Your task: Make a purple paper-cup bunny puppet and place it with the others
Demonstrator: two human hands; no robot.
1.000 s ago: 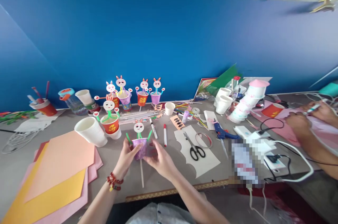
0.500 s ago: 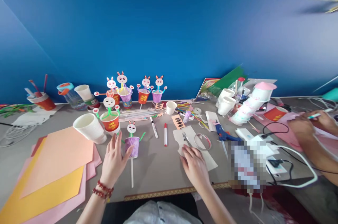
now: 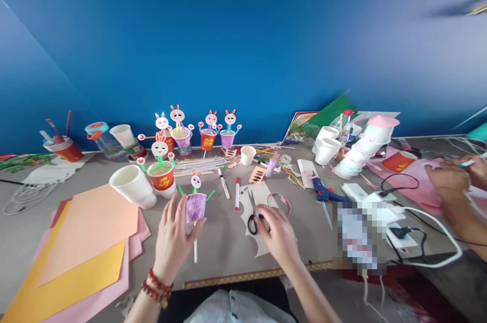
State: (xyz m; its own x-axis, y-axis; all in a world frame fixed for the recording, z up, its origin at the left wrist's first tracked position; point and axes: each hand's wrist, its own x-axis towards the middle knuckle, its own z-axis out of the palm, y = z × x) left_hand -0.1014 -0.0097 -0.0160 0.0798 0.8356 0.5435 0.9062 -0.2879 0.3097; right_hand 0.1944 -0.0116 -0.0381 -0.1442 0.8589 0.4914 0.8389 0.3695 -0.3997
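Observation:
My left hand (image 3: 175, 229) has its fingers spread just left of a purple-coloured paper cup (image 3: 196, 207), its thumb beside the cup's lower edge. That cup carries a white rabbit head (image 3: 196, 180), green arms and a white stick (image 3: 196, 249) below. Whether the thumb touches the cup I cannot tell. Black-handled scissors (image 3: 253, 209) lie over a cut sheet of white paper (image 3: 262, 247), blades pointing away from me. The fingers of my right hand (image 3: 277, 231) are curled at the scissors' handle, hiding part of it. A tape roll (image 3: 279, 202) is just beyond.
Finished rabbit cups (image 3: 208, 138) stand along the blue wall, with stacked white cups (image 3: 131, 186) nearer. Coloured paper (image 3: 87, 237) covers the left. A red marker (image 3: 237, 193), glue gun (image 3: 325, 191) and power strip (image 3: 399, 237) lie rightward. Another person's hands (image 3: 452, 176) work at far right.
My right hand has swung the scissors so their black handles now show, and the white paper beneath has shifted. My left hand and the purple cup moved slightly to the right.

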